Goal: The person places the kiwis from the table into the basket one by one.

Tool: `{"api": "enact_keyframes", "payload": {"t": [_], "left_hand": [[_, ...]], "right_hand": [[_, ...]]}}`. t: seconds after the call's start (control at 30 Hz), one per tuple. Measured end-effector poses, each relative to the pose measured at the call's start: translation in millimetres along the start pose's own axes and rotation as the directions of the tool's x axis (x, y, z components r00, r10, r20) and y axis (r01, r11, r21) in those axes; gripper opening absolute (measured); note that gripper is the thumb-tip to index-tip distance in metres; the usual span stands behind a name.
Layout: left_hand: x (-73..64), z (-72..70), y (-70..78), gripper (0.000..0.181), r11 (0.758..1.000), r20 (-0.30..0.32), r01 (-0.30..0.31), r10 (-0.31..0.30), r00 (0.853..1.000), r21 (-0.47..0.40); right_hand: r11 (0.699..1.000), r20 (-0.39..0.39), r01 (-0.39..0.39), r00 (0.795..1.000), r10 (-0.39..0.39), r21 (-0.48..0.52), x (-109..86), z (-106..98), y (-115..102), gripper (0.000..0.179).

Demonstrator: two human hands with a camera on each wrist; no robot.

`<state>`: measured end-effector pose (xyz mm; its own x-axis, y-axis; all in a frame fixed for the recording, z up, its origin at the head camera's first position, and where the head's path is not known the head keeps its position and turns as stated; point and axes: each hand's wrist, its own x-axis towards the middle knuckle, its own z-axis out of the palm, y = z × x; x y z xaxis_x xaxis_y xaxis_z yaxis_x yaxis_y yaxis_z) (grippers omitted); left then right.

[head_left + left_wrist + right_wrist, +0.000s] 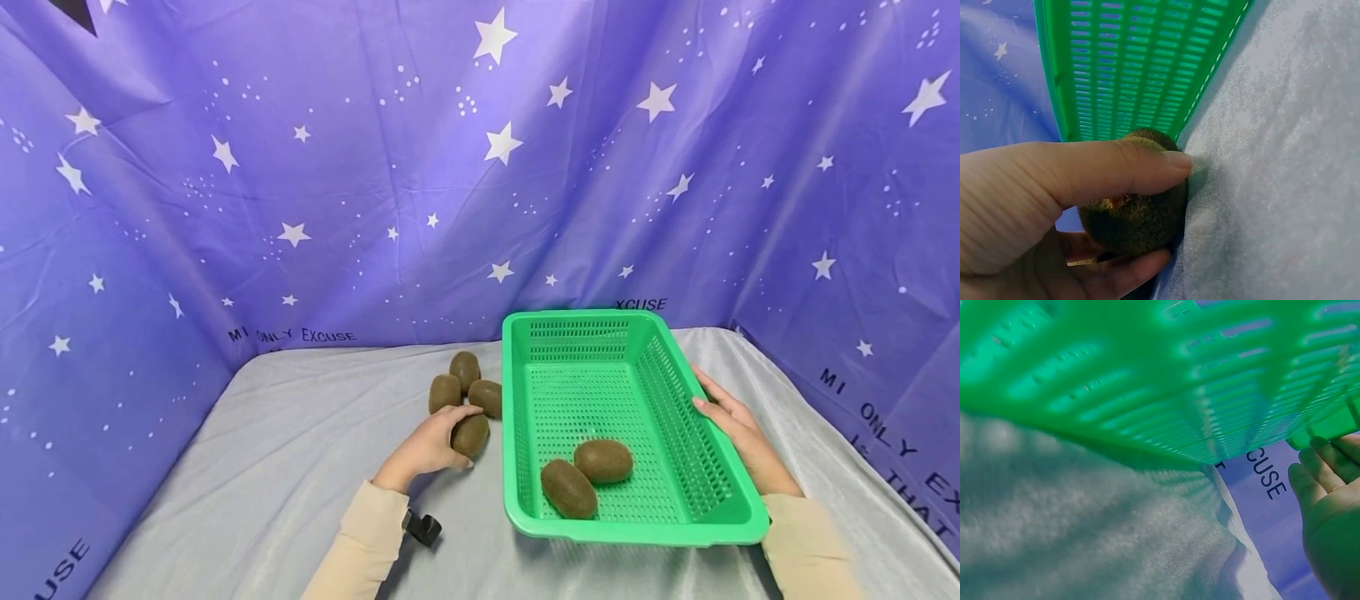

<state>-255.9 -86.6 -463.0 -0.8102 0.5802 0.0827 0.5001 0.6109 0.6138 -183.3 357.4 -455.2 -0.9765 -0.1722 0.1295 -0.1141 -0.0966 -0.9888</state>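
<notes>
A brown kiwi [471, 437] sits between the thumb and fingers of my left hand [426, 446], low over the cloth. The left wrist view shows that kiwi [1138, 228] with the thumb across its near side and fingertips under it. Just beyond are three more kiwis [464, 372], bunched together left of a green plastic basket [637, 533]. Two kiwis [603, 461] lie inside the basket towards its near end. My right hand [746, 437] holds the basket's right rim, thumb at the top edge; its fingers [1316, 469] reach under the rim in the right wrist view.
Grey cloth [300, 467] covers the table. A purple curtain with white stars [390, 167] hangs behind and along both sides, close to the basket's far end. A black wrist strap piece [424, 528] juts from the left sleeve.
</notes>
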Motion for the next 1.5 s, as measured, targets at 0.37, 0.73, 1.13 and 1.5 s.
{"api": "enact_keyframes", "payload": {"t": [0.37,0.73,1.13,1.5], "left_hand": [[2.3,-1.6,5.3,0.079,0.988,-0.014,-0.038,0.037,0.999,-0.147],[1.4,-4.1,8.2,0.079,0.930,-0.037,0.002,-0.016,0.999,-0.367],[3.0,-9.3,5.5,0.081,0.893,-0.090,0.028,-0.076,0.993,-0.448],[6.8,-15.0,8.4,0.077,0.835,-0.104,0.021,-0.093,0.990,-0.551]], "right_hand": [[0.999,-0.021,0.033,0.999,-0.033,-0.015,1.9,-1.3,0.5,0.055],[1.000,0.002,0.012,1.000,-0.012,0.026,0.8,0.1,-1.0,0.055],[1.000,-0.019,0.028,0.999,-0.028,-0.008,2.0,-0.8,1.4,0.055],[1.000,-0.009,0.005,1.000,-0.005,0.003,0.7,-0.5,0.9,0.055]]}}
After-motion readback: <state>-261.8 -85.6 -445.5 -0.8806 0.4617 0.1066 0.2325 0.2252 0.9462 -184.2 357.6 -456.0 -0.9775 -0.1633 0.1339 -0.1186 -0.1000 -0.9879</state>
